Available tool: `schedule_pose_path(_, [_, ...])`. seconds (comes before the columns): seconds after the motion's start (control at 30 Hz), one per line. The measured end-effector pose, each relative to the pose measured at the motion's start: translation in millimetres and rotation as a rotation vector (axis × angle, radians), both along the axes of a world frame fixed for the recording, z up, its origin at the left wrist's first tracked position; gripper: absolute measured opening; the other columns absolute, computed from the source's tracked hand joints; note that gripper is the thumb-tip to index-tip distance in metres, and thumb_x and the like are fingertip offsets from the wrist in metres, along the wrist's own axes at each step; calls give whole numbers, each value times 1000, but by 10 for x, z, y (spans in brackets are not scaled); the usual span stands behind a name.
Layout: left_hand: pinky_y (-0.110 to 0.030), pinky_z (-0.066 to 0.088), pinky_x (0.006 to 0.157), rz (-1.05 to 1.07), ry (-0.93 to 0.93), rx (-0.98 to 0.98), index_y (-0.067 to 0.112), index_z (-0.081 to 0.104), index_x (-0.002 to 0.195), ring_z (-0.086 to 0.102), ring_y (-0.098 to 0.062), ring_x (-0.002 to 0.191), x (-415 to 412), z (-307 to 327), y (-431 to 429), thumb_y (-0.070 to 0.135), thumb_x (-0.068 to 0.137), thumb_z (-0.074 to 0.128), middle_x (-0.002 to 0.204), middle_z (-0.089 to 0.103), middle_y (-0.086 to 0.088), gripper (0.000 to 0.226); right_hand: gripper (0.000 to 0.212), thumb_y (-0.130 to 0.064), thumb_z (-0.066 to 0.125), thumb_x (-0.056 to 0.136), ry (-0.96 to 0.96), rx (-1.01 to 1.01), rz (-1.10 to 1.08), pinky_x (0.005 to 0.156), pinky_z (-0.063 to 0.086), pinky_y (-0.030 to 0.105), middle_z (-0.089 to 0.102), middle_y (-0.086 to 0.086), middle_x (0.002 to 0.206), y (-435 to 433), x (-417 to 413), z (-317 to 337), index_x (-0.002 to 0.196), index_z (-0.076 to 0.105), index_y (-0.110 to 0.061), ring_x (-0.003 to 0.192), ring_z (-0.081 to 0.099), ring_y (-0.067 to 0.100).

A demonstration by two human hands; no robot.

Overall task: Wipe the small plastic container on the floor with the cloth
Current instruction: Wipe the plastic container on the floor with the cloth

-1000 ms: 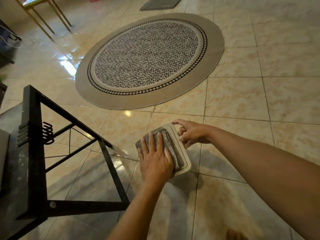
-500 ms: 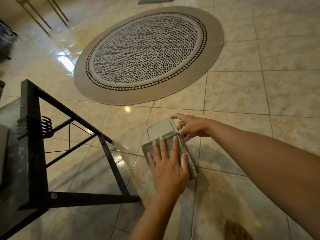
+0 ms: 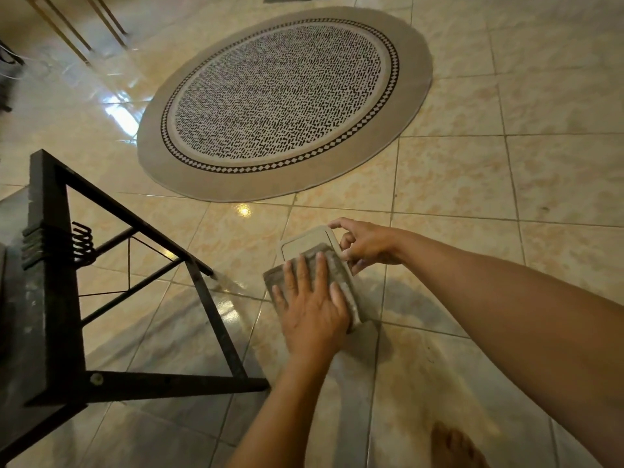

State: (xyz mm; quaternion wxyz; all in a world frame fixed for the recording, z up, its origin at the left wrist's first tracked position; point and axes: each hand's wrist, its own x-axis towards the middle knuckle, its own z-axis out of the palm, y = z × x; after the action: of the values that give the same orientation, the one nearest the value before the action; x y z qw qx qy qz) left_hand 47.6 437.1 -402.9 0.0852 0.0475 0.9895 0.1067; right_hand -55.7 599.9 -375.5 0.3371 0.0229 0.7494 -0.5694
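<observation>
The small plastic container lies flat on the tiled floor, just nearer than the round patterned rug and right of a black metal frame. Only its far end, a pale rounded-corner top with a raised rim, is exposed; the near part is hidden under the folded grey cloth.

Left hand: laid flat, fingers spread and extended, palm pressing the cloth down onto the container. This is no closed grip — the cloth is held by downward pressure only.

Right hand: fingers curled in a partly closed pinch against the container's right edge and far corner, steadying it. Whether the thumb actually bears on the container cannot be told.

Probable faults from here:
- Container skids on the glossy tile if the right hand's hold slackens during a stroke.
- Cloth bunches or slides out from under the flat palm, since nothing pinches it.
- Exposed far end is missed if strokes run short.

The floor is polished beige tile, strongly reflective, with a bright light glint just beyond the container. Thin pale furniture legs stand at the upper left; a bare foot shows at the bottom edge.
</observation>
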Motion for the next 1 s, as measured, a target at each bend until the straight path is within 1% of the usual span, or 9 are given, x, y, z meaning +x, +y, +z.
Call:
schedule_pose_path(0.1, [-49,-15,121,72,-12,-5,32,-26,152,-34,-26,146,81,-12,-167,50,94,-6,163,-28,-3,64,74,14,51,92,1,-7,-11,65,59,34,49,10,90,-1,-1,2,152,27,-20,77,60,22])
schedule_pose_path(0.23, [-47,-22,116,-52,2,6,35,-26,152,-38,-24,144,250,17,124,50,101,3,160,-34,1,60,80,16,54,87,-3,3,12,60,56,30,48,7,85,0,-32,0,152,27,-21,74,56,17])
schedule_pose_path(0.3, [-48,-19,118,-49,9,-15,34,-23,153,-35,-24,146,110,10,156,50,101,3,161,-31,1,60,82,15,57,86,6,16,17,59,55,29,49,6,84,-2,-25,-10,153,26,-21,72,56,16])
schedule_pose_path(0.4, [-53,-10,122,54,-2,11,33,-25,151,-31,-24,147,-46,-13,-51,50,96,-3,164,-26,-1,62,77,16,52,90,6,-6,-14,67,60,35,49,8,86,-4,-7,-23,153,26,-21,73,60,18])
schedule_pose_path(0.5, [-51,-12,122,62,-5,33,35,-27,151,-35,-23,146,144,18,-89,49,100,5,163,-28,-1,61,75,15,51,91,6,-23,-18,70,60,37,48,8,85,-3,-18,-26,152,27,-21,74,60,19])
schedule_pose_path(0.63, [-48,-18,118,-70,50,16,39,-20,154,-33,-23,147,149,1,115,50,102,10,162,-27,2,61,78,13,57,87,16,-6,9,64,56,32,47,5,83,-5,-23,-5,151,28,-21,72,55,15])
schedule_pose_path(0.8, [-54,-8,122,38,9,-12,36,-25,152,-30,-26,147,-125,-44,-138,50,96,0,165,-23,-2,62,75,17,50,90,-1,-21,-28,68,60,37,48,9,86,-22,0,-5,151,27,-20,74,58,20])
schedule_pose_path(0.93, [-48,-20,118,-51,17,47,40,-24,152,-34,-24,146,205,33,97,50,102,8,161,-30,0,61,78,17,53,88,-9,0,-4,60,56,29,46,7,85,-14,-38,-5,150,28,-22,71,54,16])
schedule_pose_path(1.0, [-48,-19,119,-91,49,34,40,-20,154,-32,-24,147,186,3,175,50,103,11,162,-28,0,60,77,15,55,87,1,24,7,58,54,28,47,6,83,-18,-48,-17,150,29,-22,70,53,15])
